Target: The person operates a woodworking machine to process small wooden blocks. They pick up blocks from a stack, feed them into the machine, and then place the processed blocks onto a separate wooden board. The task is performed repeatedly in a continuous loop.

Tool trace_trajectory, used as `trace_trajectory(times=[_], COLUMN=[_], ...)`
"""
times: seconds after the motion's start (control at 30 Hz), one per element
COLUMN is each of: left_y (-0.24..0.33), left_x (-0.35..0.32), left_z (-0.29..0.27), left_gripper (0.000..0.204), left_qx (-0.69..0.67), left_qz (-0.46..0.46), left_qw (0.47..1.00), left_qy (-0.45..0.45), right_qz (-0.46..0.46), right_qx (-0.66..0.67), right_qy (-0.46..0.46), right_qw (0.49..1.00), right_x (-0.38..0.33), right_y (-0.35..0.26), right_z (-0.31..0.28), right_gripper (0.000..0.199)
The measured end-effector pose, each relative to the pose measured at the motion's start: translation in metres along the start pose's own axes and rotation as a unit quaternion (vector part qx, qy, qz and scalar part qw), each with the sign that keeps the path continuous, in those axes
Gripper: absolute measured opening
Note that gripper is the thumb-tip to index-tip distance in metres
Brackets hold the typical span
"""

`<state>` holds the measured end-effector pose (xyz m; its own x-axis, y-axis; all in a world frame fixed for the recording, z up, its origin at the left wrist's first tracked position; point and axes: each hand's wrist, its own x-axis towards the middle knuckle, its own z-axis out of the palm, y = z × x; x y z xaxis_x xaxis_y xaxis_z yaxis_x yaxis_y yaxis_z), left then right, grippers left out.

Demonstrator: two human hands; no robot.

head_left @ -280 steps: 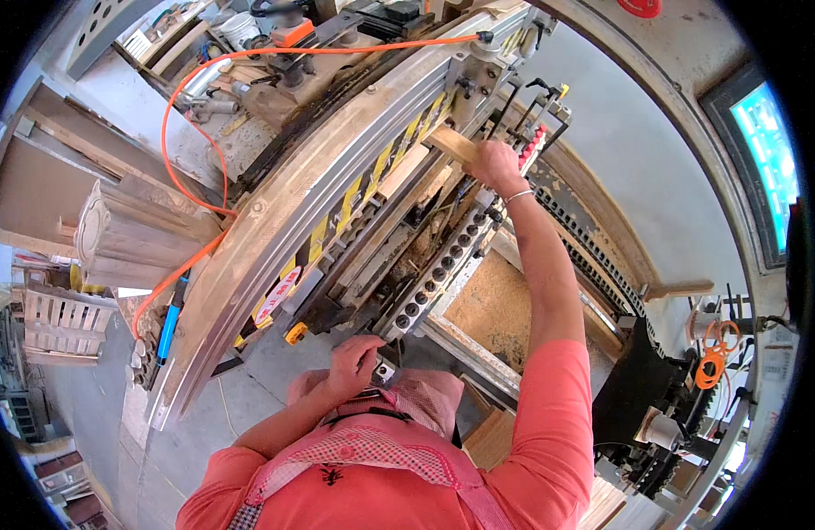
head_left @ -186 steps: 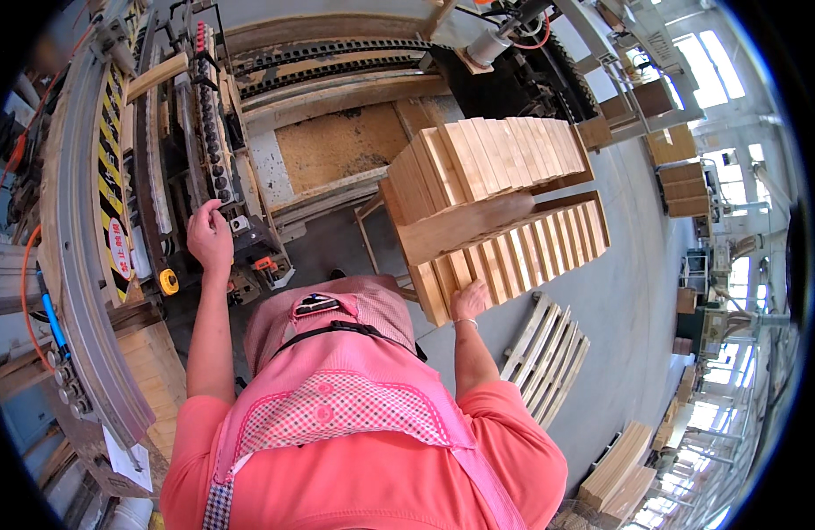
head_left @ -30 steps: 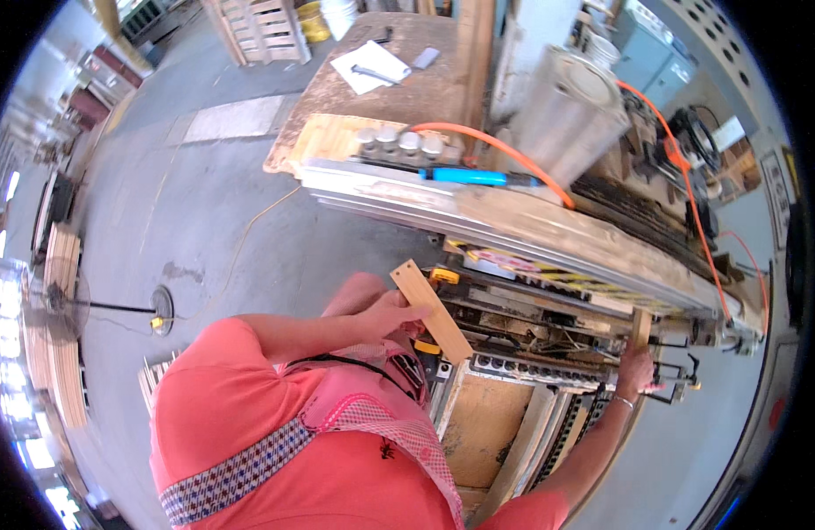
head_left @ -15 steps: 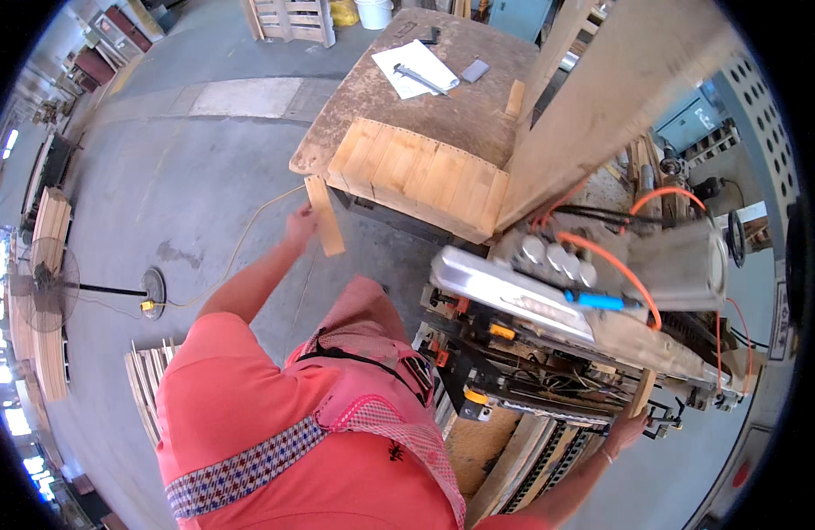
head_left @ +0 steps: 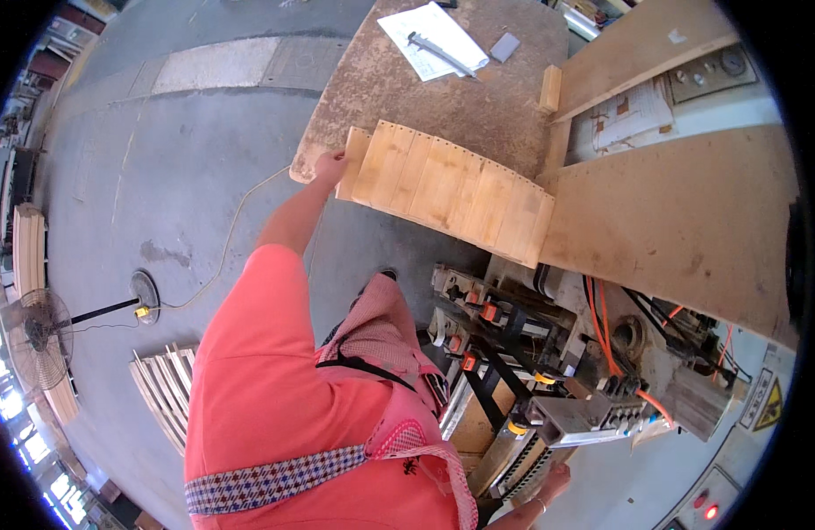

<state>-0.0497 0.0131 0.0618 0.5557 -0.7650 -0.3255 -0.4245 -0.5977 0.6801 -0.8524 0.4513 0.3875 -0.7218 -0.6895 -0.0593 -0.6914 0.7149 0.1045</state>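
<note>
My left hand (head_left: pixel 330 165) grips a flat, light wooden slat (head_left: pixel 353 159) between thumb and fingers. The slat is held at the left end of a tight row of similar wooden slats (head_left: pixel 434 181), which stands along the near edge of the brown worktable (head_left: pixel 363 84). Small dark holes run along the row's upper edge. Low on the right, my right hand (head_left: pixel 556 481) is beside the woodworking machine (head_left: pixel 491 353). Its fingers look curled, and no piece shows in them.
Papers with a caliper (head_left: pixel 443 55) and a small grey block (head_left: pixel 504 47) lie on the table. A large brown board (head_left: pixel 672 221) stands right of the row. Orange hoses (head_left: pixel 606 327) run along the machine. A pedestal fan (head_left: pixel 41 336) and stacked wooden strips (head_left: pixel 164 389) are at left.
My left hand has brought its slat up and right to the end of the row. My right hand, which held a wooden piece at the machine, has drawn back without it. The view has turned.
</note>
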Motion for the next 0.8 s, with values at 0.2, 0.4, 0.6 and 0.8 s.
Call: trace_trajectory(times=[0.2, 0.4, 0.6, 0.8], left_y=[0.01, 0.009, 0.016, 0.006], left_x=[-0.009, -0.01, -0.013, -0.046], left_z=[0.007, 0.009, 0.011, 0.002], left_gripper=[0.029, 0.028, 0.027, 0.028], left_qx=[0.012, -0.018, 0.03, -0.012], left_qz=[0.008, -0.004, 0.007, -0.028], left_qw=[1.0, 0.999, 0.999, 0.997], left_qy=[-0.02, -0.04, -0.037, 0.068], right_qz=[0.009, -0.031, -0.017, -0.028], right_qx=[-0.08, -0.11, -0.169, -0.019], right_qy=[-0.072, -0.05, -0.06, -0.062], right_qw=[0.994, 0.992, 0.984, 0.997], right_x=[-0.021, -0.022, -0.034, -0.044], right_y=[-0.044, -0.003, -0.024, -0.023], right_z=[-0.024, 0.002, -0.001, 0.008], right_gripper=[0.031, 0.03, 0.033, 0.031])
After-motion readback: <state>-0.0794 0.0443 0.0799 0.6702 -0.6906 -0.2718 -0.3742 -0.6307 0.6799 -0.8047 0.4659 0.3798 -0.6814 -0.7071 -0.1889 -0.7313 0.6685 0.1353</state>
